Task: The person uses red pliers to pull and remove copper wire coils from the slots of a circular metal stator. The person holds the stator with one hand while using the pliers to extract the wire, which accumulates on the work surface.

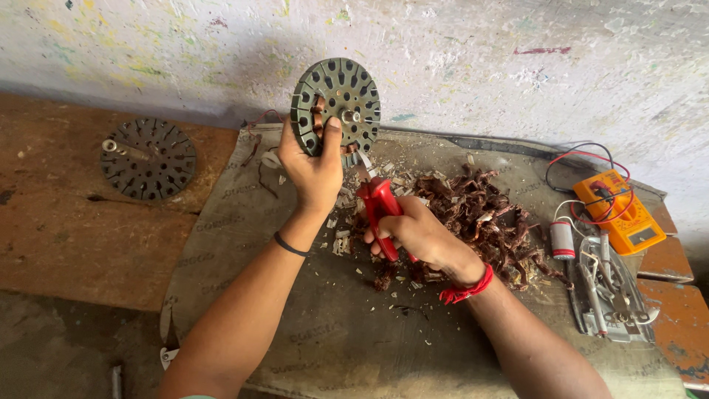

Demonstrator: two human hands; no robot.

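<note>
Left hand (314, 166) palm covers lower left rim of stator (336, 106); winding behind thumb only partly seen. Tool (379, 214) below stator: red handles wrapped by right hand (421, 233), its fingers hidden underneath, tip too small to tell shape. Both forearms cut off by bottom edge. Wire pile (484, 214) beside right hand: strands too tangled to separate. Tray (609, 284) farther right: tools overlap, kinds unclear. Counter (690, 310) right end cut by edge.

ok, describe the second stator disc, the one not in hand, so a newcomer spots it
Start at the bare brown board left of the grey mat. The stator disc lies flat there near the wall, apart from both hands. Unlike the held disc, it lies alone.
</note>
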